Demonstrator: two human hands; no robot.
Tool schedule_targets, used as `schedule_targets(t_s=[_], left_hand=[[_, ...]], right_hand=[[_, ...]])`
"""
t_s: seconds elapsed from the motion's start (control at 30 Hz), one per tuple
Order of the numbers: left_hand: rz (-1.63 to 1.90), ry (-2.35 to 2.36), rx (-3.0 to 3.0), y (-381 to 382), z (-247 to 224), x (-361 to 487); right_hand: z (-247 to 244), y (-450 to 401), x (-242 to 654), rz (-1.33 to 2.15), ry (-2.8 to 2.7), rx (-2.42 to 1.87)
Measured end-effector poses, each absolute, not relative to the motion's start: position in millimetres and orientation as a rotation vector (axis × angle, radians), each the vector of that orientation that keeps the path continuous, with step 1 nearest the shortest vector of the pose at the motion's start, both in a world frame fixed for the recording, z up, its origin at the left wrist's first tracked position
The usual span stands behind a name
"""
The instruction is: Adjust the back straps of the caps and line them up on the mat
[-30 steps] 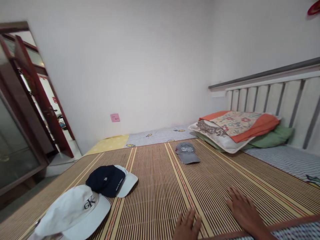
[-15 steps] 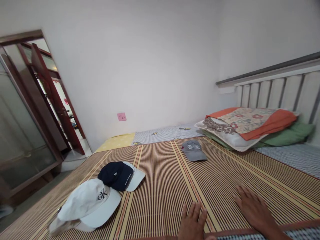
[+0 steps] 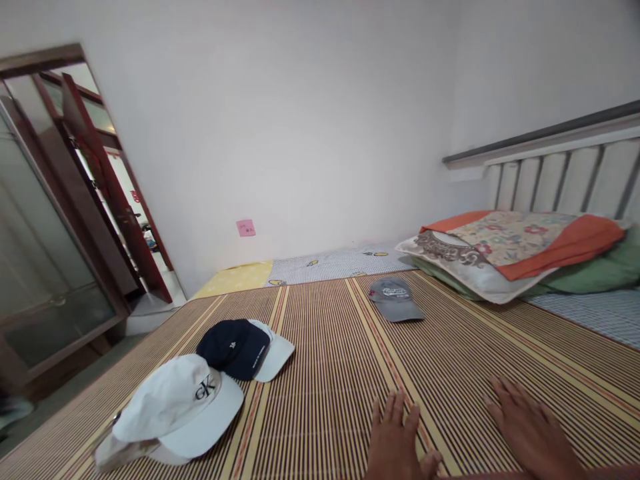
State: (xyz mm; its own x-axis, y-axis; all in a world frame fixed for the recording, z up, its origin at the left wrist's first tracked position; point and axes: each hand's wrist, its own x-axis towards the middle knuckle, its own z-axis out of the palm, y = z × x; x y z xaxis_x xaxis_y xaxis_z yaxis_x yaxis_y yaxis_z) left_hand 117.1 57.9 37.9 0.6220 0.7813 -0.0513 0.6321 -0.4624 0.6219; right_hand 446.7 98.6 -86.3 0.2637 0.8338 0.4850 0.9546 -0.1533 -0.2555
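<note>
The room is backed by a white wall [image 3: 320,133], broken at left by a doorway [image 3: 125,200]. Below, a striped mat [image 3: 320,347] is spread, bordered at right by stacked pillows [image 3: 520,253]. At left, the white cap [image 3: 170,400] is placed just beside the navy cap [image 3: 233,348]. The left hand [image 3: 395,440] and right hand [image 3: 533,427] are laid palm-down, fingers extended, slightly parted, nothing held. Beyond them, the grey cap [image 3: 396,301] is set.

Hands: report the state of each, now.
Left hand: open, palm down, holding nothing, at the mat.
Right hand: open, palm down, holding nothing, also at the mat.
</note>
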Motion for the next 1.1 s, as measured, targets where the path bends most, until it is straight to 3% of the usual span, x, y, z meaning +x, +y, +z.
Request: schedule_targets(t_s=[0.27, 0.57, 0.7, 0.83, 0.97, 1.1], left_hand=[[0.384, 1.139, 2.169, 60.5, 27.2, 120.1], [0.374, 1.125, 2.103, 69.8, 27.3, 118.6], [0.456, 1.061, 2.072, 71.0, 18.8, 113.4], [0.847, 1.194, 1.826, 72.4, 1.7, 112.8], [1.300, 1.188, 1.254, 93.6, -2.2, 101.9], [1.459, 0.977, 0.617, 121.2, 6.0, 76.4]], right_hand=[[-93.8, 96.1, 382.3, -0.428, -1.653, -1.964], [-87.9, 105.0, 352.7, -0.248, -1.652, -1.825], [-61.8, 116.7, 366.0, 0.268, -1.310, -1.708], [-5.4, 135.6, 341.7, 0.651, -0.639, -1.325], [58.1, 148.9, 243.5, 1.139, -0.833, -1.049], [98.3, 162.1, 126.5, 1.471, -1.181, -0.904]])
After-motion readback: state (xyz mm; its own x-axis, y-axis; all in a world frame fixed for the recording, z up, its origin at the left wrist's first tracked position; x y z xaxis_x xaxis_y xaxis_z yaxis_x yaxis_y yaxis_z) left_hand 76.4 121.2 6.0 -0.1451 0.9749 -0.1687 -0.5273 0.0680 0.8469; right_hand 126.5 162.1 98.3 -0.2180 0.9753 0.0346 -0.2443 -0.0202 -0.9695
